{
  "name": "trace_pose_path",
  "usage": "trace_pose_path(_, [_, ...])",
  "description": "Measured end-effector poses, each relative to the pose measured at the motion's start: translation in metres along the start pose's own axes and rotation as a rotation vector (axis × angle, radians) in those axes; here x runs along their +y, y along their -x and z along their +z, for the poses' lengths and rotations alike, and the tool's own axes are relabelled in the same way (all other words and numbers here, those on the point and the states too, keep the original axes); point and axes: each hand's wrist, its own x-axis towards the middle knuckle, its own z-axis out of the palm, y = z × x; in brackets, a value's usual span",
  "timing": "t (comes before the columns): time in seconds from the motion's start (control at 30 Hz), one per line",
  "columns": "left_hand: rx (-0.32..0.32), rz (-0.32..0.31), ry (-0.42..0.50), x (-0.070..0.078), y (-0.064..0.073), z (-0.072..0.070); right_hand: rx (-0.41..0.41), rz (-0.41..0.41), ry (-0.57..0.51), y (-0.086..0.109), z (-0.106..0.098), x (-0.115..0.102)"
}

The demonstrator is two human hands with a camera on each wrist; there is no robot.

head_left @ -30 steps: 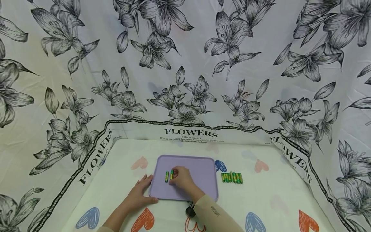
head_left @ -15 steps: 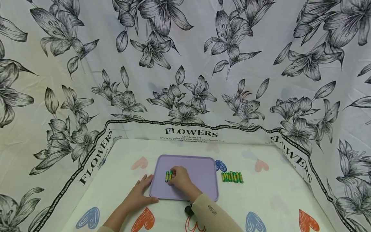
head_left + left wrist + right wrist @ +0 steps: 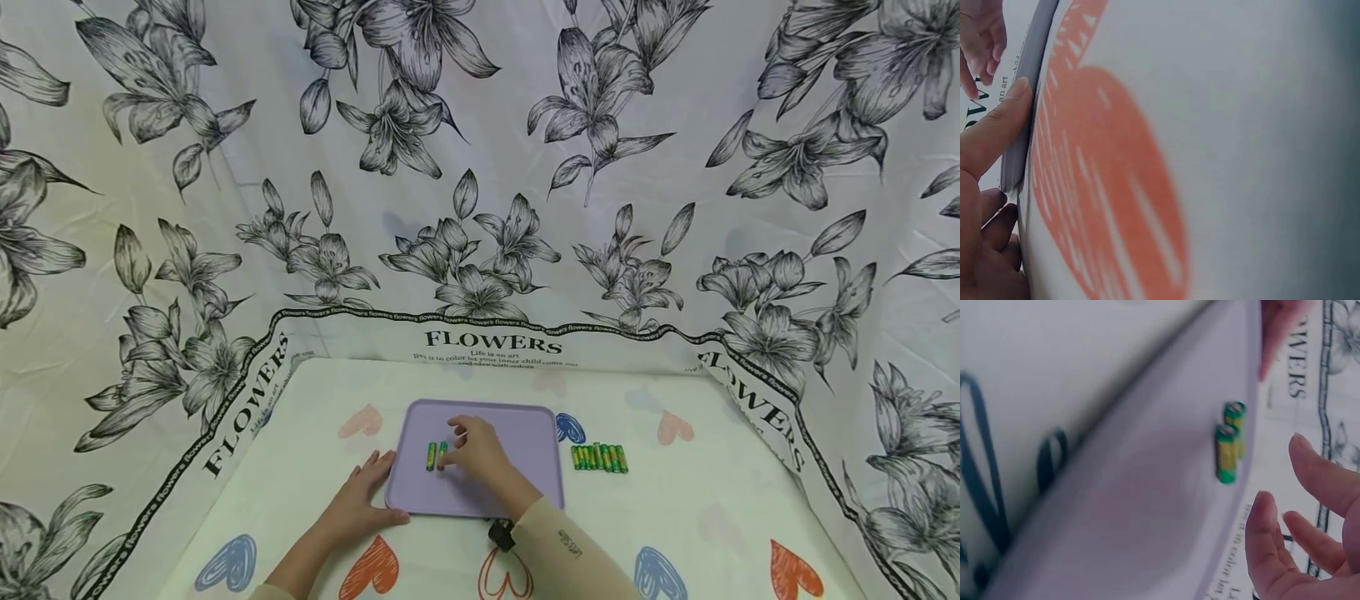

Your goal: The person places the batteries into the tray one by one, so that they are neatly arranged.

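1. Batteries [image 3: 431, 456]: two, just left of the right hand [image 3: 480, 450], lying parallel with a narrow gap, near the left edge of the tray [image 3: 525, 429]; probably lined up on purpose, ends roughly level.
2. Right hand: over the tray, fingers loosely bent and well parted from the thumb, gripping nothing, apparently touching neither battery.
3. Left hand [image 3: 363, 500]: spread, thumb resting at the near left corner, fingers by the left edge; likely steadying the tray.
4. Battery row [image 3: 600, 458]: off the tray's right edge, on the cloth [image 3: 697, 492], packed side by side; presumably for easy right-hand reach.
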Motion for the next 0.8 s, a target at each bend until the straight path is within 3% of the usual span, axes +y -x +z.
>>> trace_pose_path(0.4, [-0.008,-0.001,0.019,-0.001,-0.003,0.001,0.031,-0.060,-0.049,0.019,-0.046,0.007])
trace_pose_path(0.8, [-0.014,-0.013,0.011,0.003,0.000,0.000,0.086,-0.044,-0.071,0.039,-0.095,0.021])
